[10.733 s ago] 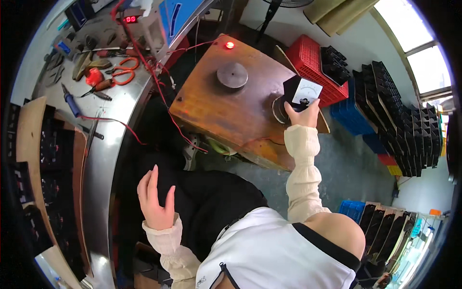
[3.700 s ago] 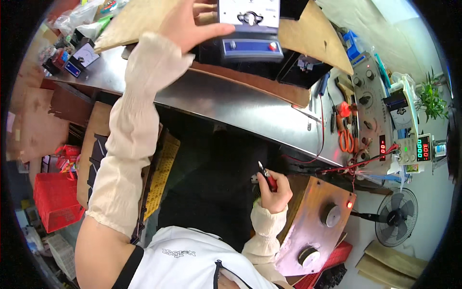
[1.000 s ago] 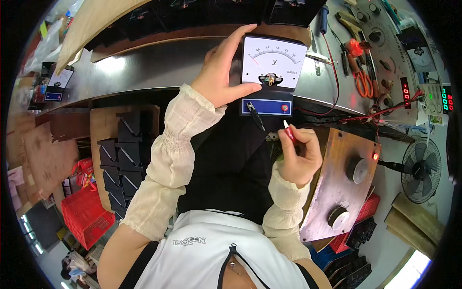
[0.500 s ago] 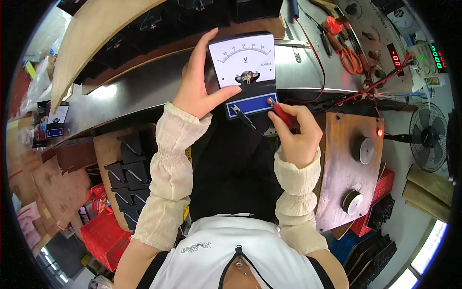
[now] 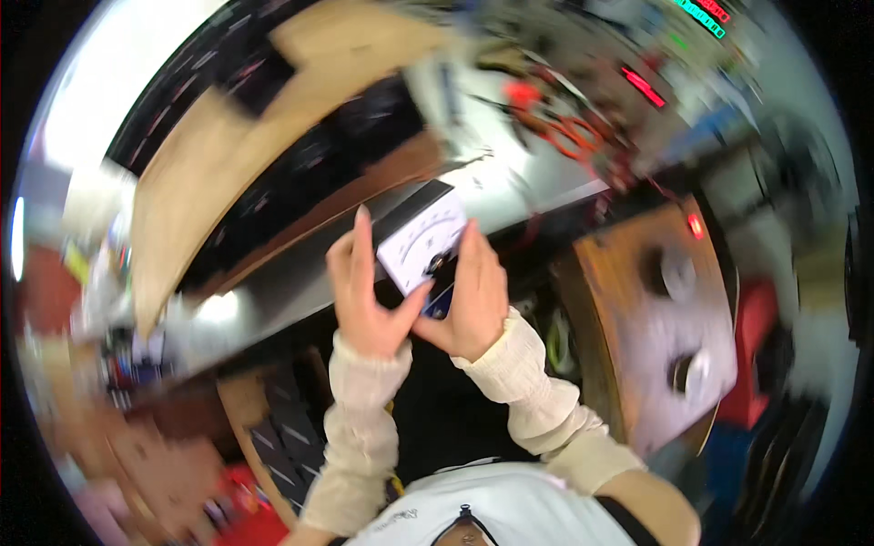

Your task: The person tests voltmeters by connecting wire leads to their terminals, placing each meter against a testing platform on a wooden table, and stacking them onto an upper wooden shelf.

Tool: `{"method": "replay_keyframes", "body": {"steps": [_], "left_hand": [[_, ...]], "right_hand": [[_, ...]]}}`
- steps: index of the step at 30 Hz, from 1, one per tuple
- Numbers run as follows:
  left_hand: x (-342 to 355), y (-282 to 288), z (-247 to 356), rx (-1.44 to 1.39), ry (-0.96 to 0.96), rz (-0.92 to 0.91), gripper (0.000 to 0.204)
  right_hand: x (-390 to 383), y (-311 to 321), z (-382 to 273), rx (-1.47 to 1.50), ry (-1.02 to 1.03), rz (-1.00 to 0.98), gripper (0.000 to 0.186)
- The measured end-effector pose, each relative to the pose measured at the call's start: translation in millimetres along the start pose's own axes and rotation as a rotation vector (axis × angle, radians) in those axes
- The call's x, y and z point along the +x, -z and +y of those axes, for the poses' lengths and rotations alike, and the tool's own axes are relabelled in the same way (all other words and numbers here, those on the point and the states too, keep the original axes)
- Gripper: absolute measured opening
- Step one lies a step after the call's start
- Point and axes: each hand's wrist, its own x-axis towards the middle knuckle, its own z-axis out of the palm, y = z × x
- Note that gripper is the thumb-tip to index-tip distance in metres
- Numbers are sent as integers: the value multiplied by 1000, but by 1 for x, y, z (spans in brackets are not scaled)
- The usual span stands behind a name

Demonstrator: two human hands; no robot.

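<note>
Far left of the meter, a jumble of small things (image 5: 137, 353) sits on the metal bench (image 5: 221, 309), smeared past naming. Closer in, up and left of the meter, a curved wooden board (image 5: 196, 168) runs beside dark cases (image 5: 314, 177), their insides lost in shadow and blur. Here's the left hand (image 5: 369, 309), gripping the meter's left side, thumb over the lower face. And the meter (image 5: 421, 241) itself, tilted between both hands in front of the bench; whether it touches the bench, I can't tell. Thumbs and fingers cover much of its blue strip (image 5: 440, 304), and the scale is too soft to read. The right hand (image 5: 478, 305) clasps its right side, thumb tucked below. Up and right of the meter, orange scissors (image 5: 574, 135) streak. Further right, a wooden box (image 5: 628, 314) carries two round metal pieces (image 5: 698, 371); beyond, the fan (image 5: 797, 173) is a grey smudge.
</note>
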Motion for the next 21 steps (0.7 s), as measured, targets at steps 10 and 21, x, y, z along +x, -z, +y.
{"method": "replay_keyframes", "body": {"steps": [10, 21], "left_hand": [[-43, -46, 32, -169, -91, -547, 78], [-36, -55, 52, -203, -131, -807, 61]], "right_hand": [[-144, 218, 140, -738, -866, 533, 118], [-191, 262, 181, -957, -1248, 773, 123]]}}
